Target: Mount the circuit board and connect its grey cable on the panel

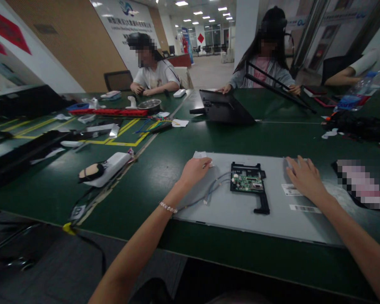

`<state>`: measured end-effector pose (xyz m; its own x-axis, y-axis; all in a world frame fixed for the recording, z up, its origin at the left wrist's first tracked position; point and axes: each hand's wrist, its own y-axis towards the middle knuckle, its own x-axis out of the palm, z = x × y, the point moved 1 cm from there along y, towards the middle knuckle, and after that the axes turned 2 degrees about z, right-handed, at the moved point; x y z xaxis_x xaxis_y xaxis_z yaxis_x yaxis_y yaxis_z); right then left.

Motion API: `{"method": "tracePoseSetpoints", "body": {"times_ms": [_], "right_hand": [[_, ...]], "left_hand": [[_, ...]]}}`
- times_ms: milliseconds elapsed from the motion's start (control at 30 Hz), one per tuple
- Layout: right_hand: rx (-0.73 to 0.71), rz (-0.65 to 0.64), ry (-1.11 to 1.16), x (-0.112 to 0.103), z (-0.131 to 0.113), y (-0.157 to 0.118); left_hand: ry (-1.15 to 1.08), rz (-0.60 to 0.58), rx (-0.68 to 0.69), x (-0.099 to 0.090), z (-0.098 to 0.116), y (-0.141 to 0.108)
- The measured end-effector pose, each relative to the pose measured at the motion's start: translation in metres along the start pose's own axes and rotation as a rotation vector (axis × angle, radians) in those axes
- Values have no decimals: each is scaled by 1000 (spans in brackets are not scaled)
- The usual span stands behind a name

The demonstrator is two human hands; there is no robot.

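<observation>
On the panel [281, 219], the board [247, 183] lies exposed, wires [214, 185] still attached; left hand [194, 172] curled, grip unclear; right hand [306, 179] spread, empty.

An office is being suggested by the lettered sign [126, 25] on the wall, the rows of ceiling lights [181, 3], the mesh-backed chair [118, 80] and the reddish desk [181, 61]. It is being used as an electronics workshop: a circuit board [247, 183], a grey panel [285, 221] and loose wires [158, 123] are being carried by the green worktop [164, 145], and a black frame [269, 87] is being held by a person [263, 67] opposite.
</observation>
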<state>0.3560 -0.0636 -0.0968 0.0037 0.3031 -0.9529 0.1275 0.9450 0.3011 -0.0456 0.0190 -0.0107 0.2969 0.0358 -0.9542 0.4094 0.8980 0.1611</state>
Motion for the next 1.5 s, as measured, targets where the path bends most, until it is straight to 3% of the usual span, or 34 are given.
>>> {"method": "tracePoseSetpoints", "body": {"times_ms": [133, 233, 367, 467, 600, 700, 867, 1067, 1200, 1367, 1500], "right_hand": [[-121, 119, 78, -17, -9, 6], [-331, 110, 215, -38, -34, 13], [-618, 17, 400, -64, -98, 24], [-777, -25, 450, -72, -153, 36], [-897, -59, 429, -64, -212, 59], [-925, -81, 428, -53, -236, 73], [-897, -113, 417, -40, -247, 79], [-810, -89, 417, -39, -230, 77], [-854, -94, 409, -41, -224, 80], [-947, -121, 380, -41, -238, 83], [-906, -109, 344, -42, -245, 82]], "left_hand": [[12, 41, 0, -8, -3, -4], [11, 45, -14, -12, -4, -12], [13, 50, -11, -10, -7, -25], [13, 61, 0, -6, -6, -32], [17, 76, -13, -3, -3, -37], [17, 97, -20, -3, -2, -40], [-35, 127, -3, 1, -4, -41], [-69, 185, 9, 4, -7, -39], [-96, 257, -3, 4, -10, -38], [-147, 297, -13, 4, -13, -39], [-152, 268, -43, 1, -13, -39]]}}
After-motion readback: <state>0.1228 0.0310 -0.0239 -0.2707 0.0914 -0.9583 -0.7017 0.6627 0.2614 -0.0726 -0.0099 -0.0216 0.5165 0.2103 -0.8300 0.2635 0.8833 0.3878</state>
